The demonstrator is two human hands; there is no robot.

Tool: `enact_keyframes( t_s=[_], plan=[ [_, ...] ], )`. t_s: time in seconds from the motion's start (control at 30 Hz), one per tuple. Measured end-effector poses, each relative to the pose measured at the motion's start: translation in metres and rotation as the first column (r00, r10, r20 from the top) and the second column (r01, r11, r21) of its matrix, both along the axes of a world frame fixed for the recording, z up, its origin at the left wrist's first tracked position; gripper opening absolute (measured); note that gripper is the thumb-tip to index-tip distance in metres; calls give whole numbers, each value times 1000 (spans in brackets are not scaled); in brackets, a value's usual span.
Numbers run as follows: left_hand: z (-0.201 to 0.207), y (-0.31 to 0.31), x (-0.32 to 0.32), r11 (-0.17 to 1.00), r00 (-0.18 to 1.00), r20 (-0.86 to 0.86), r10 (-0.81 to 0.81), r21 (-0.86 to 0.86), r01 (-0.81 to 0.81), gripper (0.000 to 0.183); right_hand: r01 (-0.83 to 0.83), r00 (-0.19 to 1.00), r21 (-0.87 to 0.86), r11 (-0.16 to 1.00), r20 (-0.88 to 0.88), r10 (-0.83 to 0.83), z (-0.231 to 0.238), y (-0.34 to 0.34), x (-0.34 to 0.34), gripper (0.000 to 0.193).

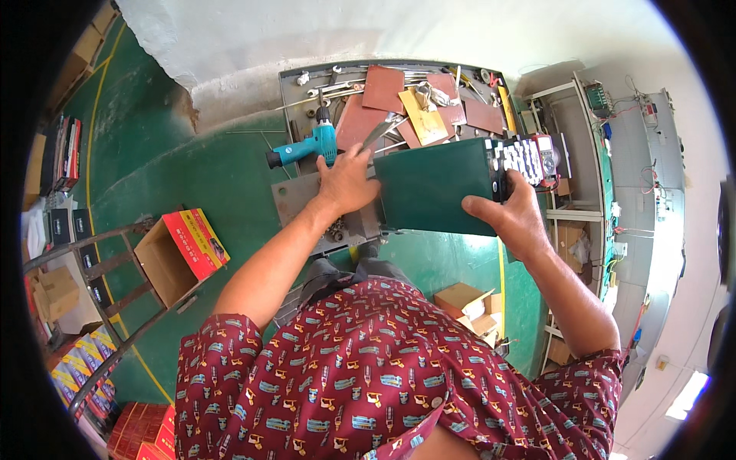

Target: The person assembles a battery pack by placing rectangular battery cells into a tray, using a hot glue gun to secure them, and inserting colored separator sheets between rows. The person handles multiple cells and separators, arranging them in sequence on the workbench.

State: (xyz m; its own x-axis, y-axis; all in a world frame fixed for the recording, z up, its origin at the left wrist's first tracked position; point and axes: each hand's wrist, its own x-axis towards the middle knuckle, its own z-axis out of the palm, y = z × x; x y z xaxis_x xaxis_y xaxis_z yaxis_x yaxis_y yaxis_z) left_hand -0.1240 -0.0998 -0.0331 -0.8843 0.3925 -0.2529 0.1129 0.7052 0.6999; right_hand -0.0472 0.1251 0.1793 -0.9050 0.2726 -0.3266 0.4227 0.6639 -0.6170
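Past the patterned shirt point(345, 360), the hands sit apart, the left hand point(348, 184) curled around a metal tool point(379, 132), the right hand point(517, 216) gripping a green box point(437, 184) by its right end at the bench point(294, 196), with a drill point(310, 146) and brown sheets point(382, 88) beyond.

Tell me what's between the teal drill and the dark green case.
In the head view, the left hand and a metal tool lie between the drill and green case.
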Motion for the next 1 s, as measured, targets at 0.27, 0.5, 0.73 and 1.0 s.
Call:
enact_keyframes(
  t_s=[0.27,0.5,0.73,1.0],
  plan=[
    [-10,2,3,998,997,-61,52,35,-50,76,-120,993,217,969,40,114,6,-18,2,70],
    [-3,-2,-2,999,1000,0,-5,50,5,78,-207,975,248,946,126,180,3,-23,12,83],
    [-10,-7,-3,995,999,16,-33,91,31,82,-284,957,320,904,161,243,7,-15,-2,88],
    [-8,-9,-8,996,997,15,-75,54,75,88,-282,953,227,932,177,245,13,-16,-11,82]
  ],
)
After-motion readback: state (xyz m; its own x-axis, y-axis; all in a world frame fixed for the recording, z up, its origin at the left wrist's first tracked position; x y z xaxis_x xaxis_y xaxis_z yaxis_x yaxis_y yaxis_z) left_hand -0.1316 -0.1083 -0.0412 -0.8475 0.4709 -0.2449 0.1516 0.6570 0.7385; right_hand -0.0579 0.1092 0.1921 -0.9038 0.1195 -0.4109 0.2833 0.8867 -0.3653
